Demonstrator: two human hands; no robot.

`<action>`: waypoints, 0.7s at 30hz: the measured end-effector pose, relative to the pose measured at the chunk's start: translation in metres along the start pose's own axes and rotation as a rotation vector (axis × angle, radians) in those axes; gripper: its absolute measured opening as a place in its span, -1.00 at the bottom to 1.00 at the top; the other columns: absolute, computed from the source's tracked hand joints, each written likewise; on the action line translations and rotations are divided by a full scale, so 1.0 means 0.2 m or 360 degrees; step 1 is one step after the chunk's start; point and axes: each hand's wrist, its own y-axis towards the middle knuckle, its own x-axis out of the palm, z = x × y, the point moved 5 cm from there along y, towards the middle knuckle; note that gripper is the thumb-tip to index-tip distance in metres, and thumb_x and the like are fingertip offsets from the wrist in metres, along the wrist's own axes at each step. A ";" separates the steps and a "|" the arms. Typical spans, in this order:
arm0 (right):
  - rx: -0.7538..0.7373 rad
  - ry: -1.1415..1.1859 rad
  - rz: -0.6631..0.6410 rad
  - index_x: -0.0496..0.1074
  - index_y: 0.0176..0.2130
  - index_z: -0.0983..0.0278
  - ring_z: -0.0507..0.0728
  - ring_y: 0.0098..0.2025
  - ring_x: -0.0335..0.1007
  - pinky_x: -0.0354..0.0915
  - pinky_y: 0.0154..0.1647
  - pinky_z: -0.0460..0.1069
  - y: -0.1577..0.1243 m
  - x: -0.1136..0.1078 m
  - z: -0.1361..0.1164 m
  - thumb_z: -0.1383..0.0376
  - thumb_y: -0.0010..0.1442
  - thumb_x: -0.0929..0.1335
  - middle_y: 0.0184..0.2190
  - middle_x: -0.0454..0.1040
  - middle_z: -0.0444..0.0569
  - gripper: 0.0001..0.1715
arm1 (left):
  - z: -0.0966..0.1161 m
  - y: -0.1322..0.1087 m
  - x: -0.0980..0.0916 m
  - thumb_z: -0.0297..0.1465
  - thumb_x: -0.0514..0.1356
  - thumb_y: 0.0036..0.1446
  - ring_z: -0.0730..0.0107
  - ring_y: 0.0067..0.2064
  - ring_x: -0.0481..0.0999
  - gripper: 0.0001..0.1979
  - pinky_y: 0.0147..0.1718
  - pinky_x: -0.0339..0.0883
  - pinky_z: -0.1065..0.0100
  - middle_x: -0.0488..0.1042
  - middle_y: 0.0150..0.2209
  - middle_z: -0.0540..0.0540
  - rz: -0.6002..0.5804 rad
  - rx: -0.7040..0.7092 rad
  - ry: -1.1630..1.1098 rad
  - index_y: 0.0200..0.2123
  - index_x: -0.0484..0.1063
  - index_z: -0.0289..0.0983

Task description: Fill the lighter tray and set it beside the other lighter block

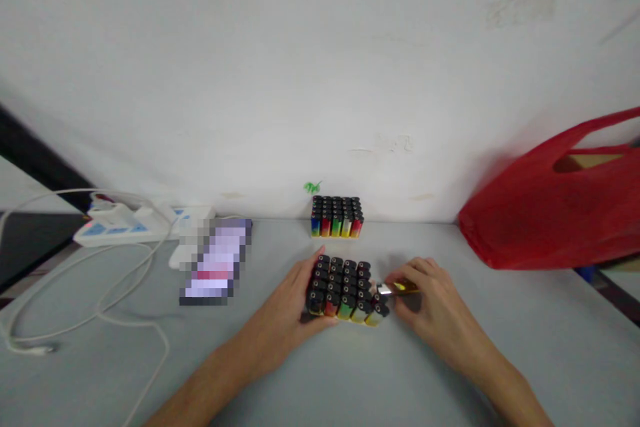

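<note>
Left hand: clamped round black-topped multicoloured lighter block.
Right hand: pinching amber metal-topped lighter.
Block's right edge: careless bump could topple lighters there.

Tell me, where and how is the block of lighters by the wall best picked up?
Probably by its left and right sides at once, coming in from either flank: the block of lighters stands upright in packed rows, the wall crowds its back, and both flanks stand exposed.

A scuffed white wall stands at twelve o'clock, a rough patch at two; a grey table spans six.
</note>
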 end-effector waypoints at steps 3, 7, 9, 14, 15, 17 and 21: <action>0.0125 0.0067 -0.0113 0.54 -0.23 0.20 0.27 -0.19 0.45 0.29 -0.15 0.12 -0.01 0.01 0.01 0.41 0.23 0.41 -0.25 0.55 0.00 -0.88 | 0.00 0.00 0.00 -0.28 0.43 0.33 -0.11 0.57 0.20 0.03 0.56 0.06 -0.20 0.16 0.58 -0.21 -0.0002 0.0023 0.0005 0.62 -0.14 0.00; 0.0232 0.0223 -0.0234 0.42 -0.26 0.19 0.19 -0.31 0.40 0.19 -0.27 0.07 -0.01 0.04 0.01 0.31 0.39 0.35 -0.33 0.50 -0.08 -0.89 | -0.01 0.00 0.00 -0.28 0.43 0.34 -0.08 0.57 0.19 0.03 0.56 0.05 -0.20 0.15 0.58 -0.21 -0.0001 0.0031 0.0024 0.62 -0.16 -0.01; 0.0246 0.0261 -0.0224 0.37 -0.26 0.18 0.18 -0.33 0.36 0.15 -0.28 0.07 -0.01 0.04 0.01 0.23 0.48 0.31 -0.35 0.46 -0.10 -0.79 | -0.01 0.00 0.00 -0.27 0.44 0.34 -0.08 0.57 0.19 0.03 0.57 0.04 -0.19 0.15 0.58 -0.22 -0.0006 0.0021 0.0026 0.61 -0.16 -0.01; 0.0311 0.0448 -0.0054 0.31 -0.21 0.16 0.17 -0.33 0.28 0.14 -0.28 0.06 -0.02 0.01 0.01 0.12 0.53 0.26 -0.37 0.35 -0.15 -0.75 | -0.01 0.00 0.00 -0.27 0.44 0.33 -0.10 0.57 0.19 0.03 0.57 0.04 -0.21 0.14 0.58 -0.23 -0.0010 0.0014 0.0027 0.62 -0.15 -0.01; 0.0328 0.0515 0.0005 0.31 -0.19 0.16 0.17 -0.33 0.26 0.15 -0.28 0.06 -0.03 0.00 0.01 0.11 0.53 0.26 -0.37 0.34 -0.16 -0.76 | 0.00 0.00 0.00 -0.27 0.44 0.33 -0.10 0.57 0.19 0.03 0.57 0.04 -0.21 0.15 0.58 -0.23 -0.0006 0.0018 0.0025 0.62 -0.15 -0.02; 0.0353 0.0657 0.0108 0.32 -0.13 0.16 0.16 -0.33 0.25 0.16 -0.29 0.05 -0.03 -0.01 0.03 0.10 0.53 0.25 -0.35 0.31 -0.17 -0.78 | 0.00 0.00 0.00 -0.26 0.43 0.34 -0.12 0.57 0.19 0.02 0.57 0.05 -0.21 0.16 0.57 -0.23 -0.0001 0.0034 0.0016 0.62 -0.13 -0.02; 0.0366 0.0839 0.0184 0.33 -0.04 0.16 0.15 -0.32 0.24 0.17 -0.29 0.04 -0.04 0.00 0.05 0.11 0.54 0.24 -0.34 0.28 -0.17 -0.80 | 0.01 0.00 0.00 -0.25 0.42 0.34 -0.17 0.56 0.22 0.01 0.55 0.07 -0.26 0.18 0.57 -0.25 0.0002 0.0048 0.0001 0.62 -0.14 -0.01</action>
